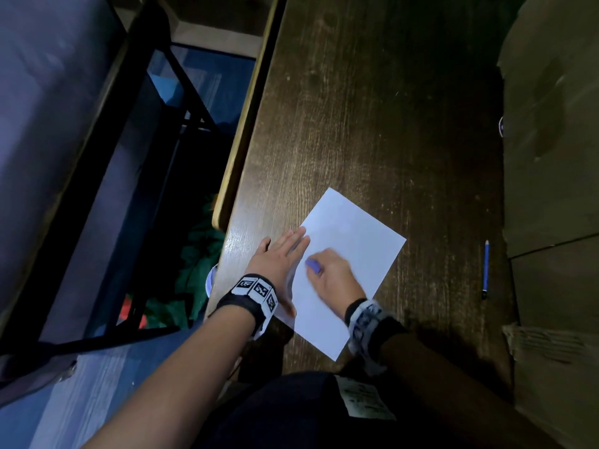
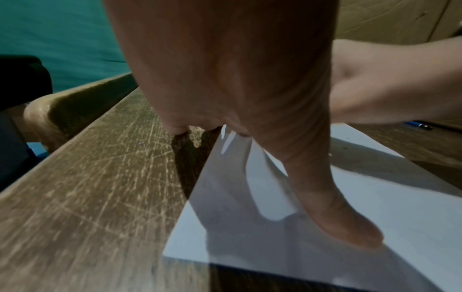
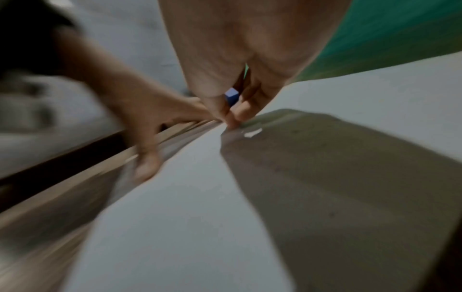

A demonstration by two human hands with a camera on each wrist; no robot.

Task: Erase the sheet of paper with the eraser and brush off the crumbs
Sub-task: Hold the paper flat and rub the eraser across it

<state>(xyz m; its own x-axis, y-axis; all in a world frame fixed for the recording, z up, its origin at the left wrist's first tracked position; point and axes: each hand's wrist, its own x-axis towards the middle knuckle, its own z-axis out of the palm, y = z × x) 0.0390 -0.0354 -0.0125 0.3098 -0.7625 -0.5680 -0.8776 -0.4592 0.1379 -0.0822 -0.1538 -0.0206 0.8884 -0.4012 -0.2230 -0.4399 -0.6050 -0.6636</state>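
Note:
A white sheet of paper (image 1: 353, 251) lies tilted on the dark wooden desk (image 1: 372, 108), near its front edge. My left hand (image 1: 282, 254) lies flat with straight fingers across the sheet's left edge, pressing it down; in the left wrist view its thumb (image 2: 337, 213) rests on the paper (image 2: 375, 227). My right hand (image 1: 330, 273) is curled round a small blue-violet eraser (image 1: 313, 266) and holds it against the sheet just right of the left hand. The right wrist view is blurred; the eraser (image 3: 232, 97) shows between my fingers above the paper (image 3: 187, 217).
A blue pencil (image 1: 486, 268) lies on the desk right of the sheet. Brown cardboard boxes (image 1: 551, 140) stand along the desk's right side. The desk's left edge (image 1: 240, 150) drops to a floor with a dark metal frame (image 1: 168, 76) and green cloth (image 1: 197, 264).

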